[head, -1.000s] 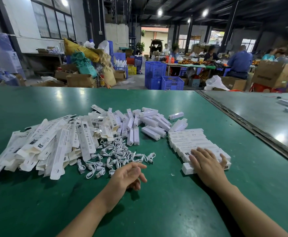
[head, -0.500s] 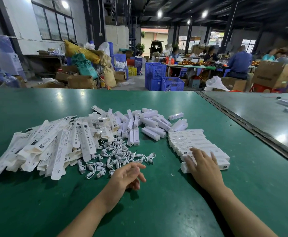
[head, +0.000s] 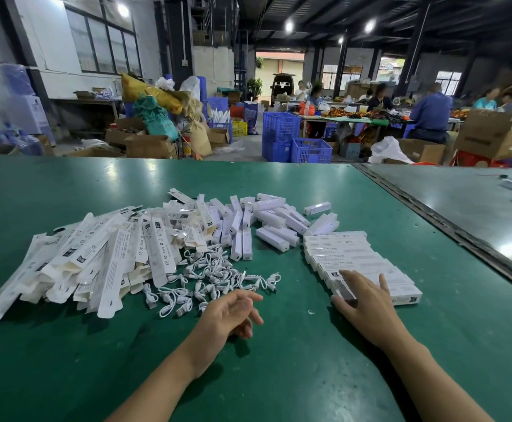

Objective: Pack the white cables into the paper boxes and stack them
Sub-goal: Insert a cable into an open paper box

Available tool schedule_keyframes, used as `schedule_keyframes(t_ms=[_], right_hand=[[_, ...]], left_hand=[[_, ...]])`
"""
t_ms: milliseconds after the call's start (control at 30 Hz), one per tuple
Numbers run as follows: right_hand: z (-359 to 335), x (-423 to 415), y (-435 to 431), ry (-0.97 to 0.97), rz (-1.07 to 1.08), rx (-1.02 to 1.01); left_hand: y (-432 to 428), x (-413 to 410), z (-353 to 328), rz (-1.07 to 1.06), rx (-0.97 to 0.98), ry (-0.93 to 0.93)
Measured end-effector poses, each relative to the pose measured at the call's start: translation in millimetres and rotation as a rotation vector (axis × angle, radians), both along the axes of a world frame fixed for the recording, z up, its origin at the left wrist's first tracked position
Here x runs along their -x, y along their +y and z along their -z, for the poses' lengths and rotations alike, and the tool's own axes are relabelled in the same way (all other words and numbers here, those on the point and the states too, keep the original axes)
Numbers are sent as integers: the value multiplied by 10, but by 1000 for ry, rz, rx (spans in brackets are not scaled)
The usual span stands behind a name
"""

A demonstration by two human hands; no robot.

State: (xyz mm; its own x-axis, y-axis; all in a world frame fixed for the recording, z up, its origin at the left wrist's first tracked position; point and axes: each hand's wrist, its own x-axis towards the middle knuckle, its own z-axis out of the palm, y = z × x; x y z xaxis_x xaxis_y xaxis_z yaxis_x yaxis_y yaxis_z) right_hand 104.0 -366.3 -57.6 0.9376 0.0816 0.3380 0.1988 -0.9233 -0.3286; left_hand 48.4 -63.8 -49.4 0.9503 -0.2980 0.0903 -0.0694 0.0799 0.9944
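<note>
Since a second ago our right hand [head: 367,303] has slid back along the row of packed boxes [head: 355,257] to its near end, while our left hand [head: 230,312] has barely shifted. The right hand's fingers lie spread and fairly straight over the nearest boxes, gripping nothing; we judge it is squaring the row so the stack stays neat. The left hand rests on the green table [head: 279,376], fingers loosely curled and empty, just beside the white cables [head: 218,275], probably placed to reach the next one. The cables lie in a loose tangle between the heap of flat paper boxes [head: 96,260] and the row. Beyond them lies a scatter of closed boxes [head: 267,220]; we cannot tell whether these are filled. The right hand hides part of the nearest box, the flat heap runs off the left edge, and the print is too small to read.
</note>
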Motion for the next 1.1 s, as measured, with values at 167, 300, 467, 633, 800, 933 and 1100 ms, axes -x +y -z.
schedule_keyframes(t_ms=[167,300,467,633,800,933,1100], right_hand=[[42,3,5,-16,22,12],[42,11,30,-33,19,23],[37,30,34,-38,25,61],[29,32,67,-64,37,108],[40,28,69,-72,41,120],[46,22,75,-89,46,106],[43,31,80,-88,69,142]], left_hand=[[-11,25,-61,-232,-46,-101],[103,-205,-184,-545,-309,-221],[511,-713,-366,-828,-897,-176],[954,-925,-456,-853,-1223,230],[953,-992,-477,-912,-1184,328],[878,-997,-494,-978,-1204,255],[729,-978,-596,-1149,-880,108]])
